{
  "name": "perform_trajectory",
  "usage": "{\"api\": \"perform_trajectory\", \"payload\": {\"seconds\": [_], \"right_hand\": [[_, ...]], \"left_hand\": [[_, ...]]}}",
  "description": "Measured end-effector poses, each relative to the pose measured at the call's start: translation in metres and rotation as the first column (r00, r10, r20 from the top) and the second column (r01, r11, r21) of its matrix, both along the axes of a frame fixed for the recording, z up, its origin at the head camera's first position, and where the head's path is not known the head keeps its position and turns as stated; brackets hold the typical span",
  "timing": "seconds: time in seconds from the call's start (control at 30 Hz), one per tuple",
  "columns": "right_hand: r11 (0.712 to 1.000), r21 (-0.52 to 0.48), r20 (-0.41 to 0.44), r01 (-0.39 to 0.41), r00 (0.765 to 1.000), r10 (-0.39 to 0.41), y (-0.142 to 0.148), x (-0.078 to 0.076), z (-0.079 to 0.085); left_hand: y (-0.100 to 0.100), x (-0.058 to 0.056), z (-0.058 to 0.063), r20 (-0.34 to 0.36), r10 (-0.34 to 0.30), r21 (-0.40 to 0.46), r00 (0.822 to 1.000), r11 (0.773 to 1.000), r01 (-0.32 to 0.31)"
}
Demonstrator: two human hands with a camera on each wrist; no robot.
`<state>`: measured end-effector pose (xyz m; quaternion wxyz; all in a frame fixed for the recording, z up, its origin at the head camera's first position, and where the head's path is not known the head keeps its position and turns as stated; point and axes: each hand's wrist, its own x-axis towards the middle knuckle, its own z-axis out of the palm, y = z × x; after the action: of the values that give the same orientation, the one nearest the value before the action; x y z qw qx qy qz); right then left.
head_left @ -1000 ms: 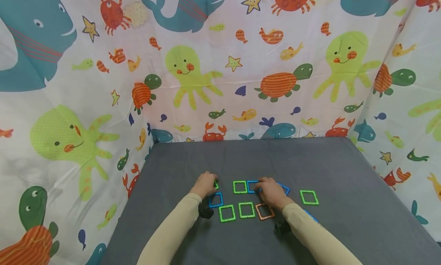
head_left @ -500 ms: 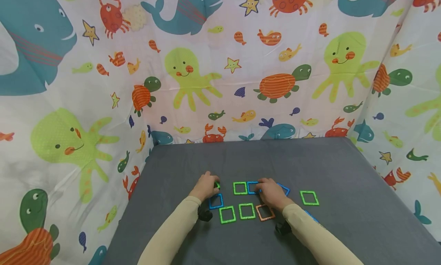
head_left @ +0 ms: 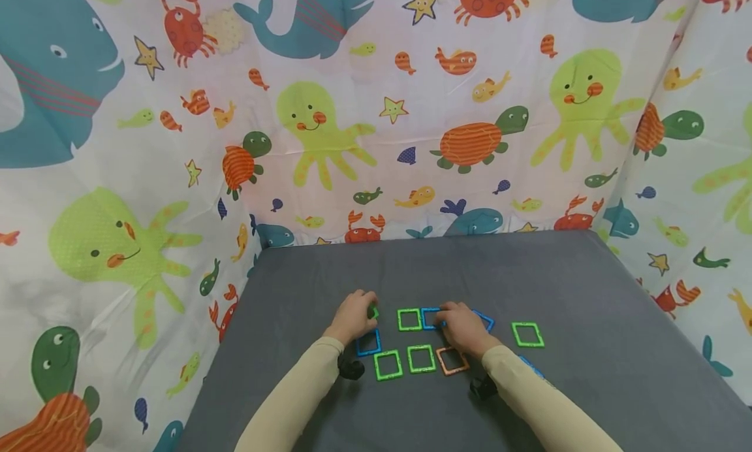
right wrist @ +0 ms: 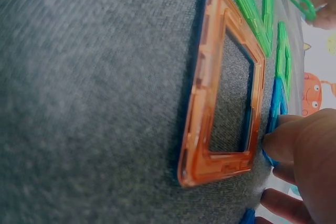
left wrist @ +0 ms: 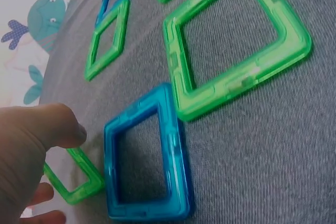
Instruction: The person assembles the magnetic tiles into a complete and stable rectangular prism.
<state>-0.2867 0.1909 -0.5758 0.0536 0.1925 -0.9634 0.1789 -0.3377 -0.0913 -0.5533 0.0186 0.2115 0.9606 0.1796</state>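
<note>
My left hand pinches a green square magnetic tile, which looks tilted off the cloth in the right wrist view. Just below that hand lies a blue magnetic tile. My right hand holds another blue magnetic tile with thumb and fingertips, its right part hidden by the hand. That tile's left edge meets a green magnetic tile lying flat. Nearer me, two green tiles and an orange tile form a loose row.
Right of my right hand are a blue tile, a lone green tile and a blue tile partly hidden by the sleeve. A grey cloth covers the table. A curtain printed with sea animals surrounds it.
My left hand has shifted slightly right, with the green tile in its fingers now turned and partly hidden. The right hand stays at the blue tile.
</note>
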Motion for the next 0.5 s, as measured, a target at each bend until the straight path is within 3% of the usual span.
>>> {"api": "perform_trajectory", "payload": {"seconds": [0.2, 0.5], "right_hand": [[1.000, 0.002, 0.004, 0.007, 1.000, -0.007, 0.001, -0.001, -0.003], [1.000, 0.005, -0.011, 0.011, 1.000, -0.011, 0.001, -0.001, -0.003]], "left_hand": [[0.005, 0.001, 0.006, -0.044, -0.003, 0.024, 0.999, 1.000, 0.004], [0.015, 0.004, 0.014, -0.068, -0.064, 0.097, 0.996, 0.993, 0.071]]}}
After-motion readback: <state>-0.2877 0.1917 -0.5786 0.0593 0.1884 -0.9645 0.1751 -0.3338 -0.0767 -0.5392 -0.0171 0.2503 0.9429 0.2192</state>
